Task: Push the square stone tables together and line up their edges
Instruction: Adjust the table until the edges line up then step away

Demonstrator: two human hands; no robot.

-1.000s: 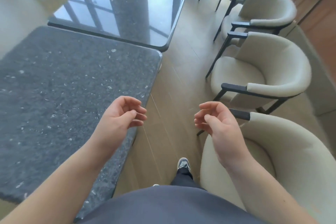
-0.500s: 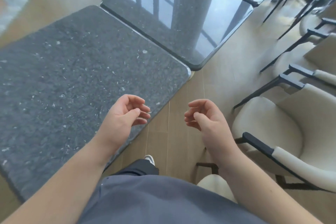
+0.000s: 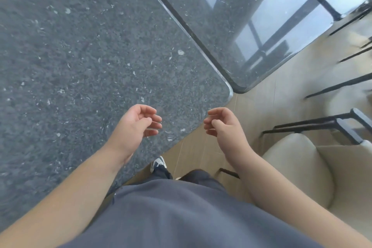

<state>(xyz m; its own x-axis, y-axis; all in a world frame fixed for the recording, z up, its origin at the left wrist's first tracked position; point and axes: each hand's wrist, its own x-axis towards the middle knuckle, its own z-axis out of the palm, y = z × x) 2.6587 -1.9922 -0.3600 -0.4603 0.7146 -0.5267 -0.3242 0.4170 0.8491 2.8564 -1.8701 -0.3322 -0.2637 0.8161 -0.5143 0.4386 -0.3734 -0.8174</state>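
- Near table (image 3: pixel 84 62): dark grey speckled stone top, filling the left and middle of the view. Its left and near-left parts are cut off by the frame; its right corner (image 3: pixel 228 90) is rounded and in full view. Legs hidden under the top.
- Far table (image 3: pixel 237 32): glossy dark stone top, far right of the near table. Its far end runs out of frame, and window reflections wash out much of its surface. Its long edge lies along the near table's far-right edge with only a thin seam between them; whether the two touch cannot be told. Its near corner juts slightly past the near table's corner.
- Left hand (image 3: pixel 136 125): above the near table's right edge, palm turned inward, fingers loosely curled, holding nothing. Contact with the stone cannot be told.
- Right hand (image 3: pixel 223 125): over the floor (image 3: pixel 281 94) just right of the near table, fingers loosely curled, holding nothing, apart from the table edge.
- Chair (image 3: pixel 306 167): cream upholstered seat with a dark armrest, near right; cut off by the right frame edge and partly hidden behind the right forearm.
- More dark chair legs (image 3: pixel 338 84): far right, blurred, seats out of view.
- Shoe (image 3: pixel 159 164): one only, on the floor between the forearms, mostly hidden by the grey shirt (image 3: pixel 181 217).
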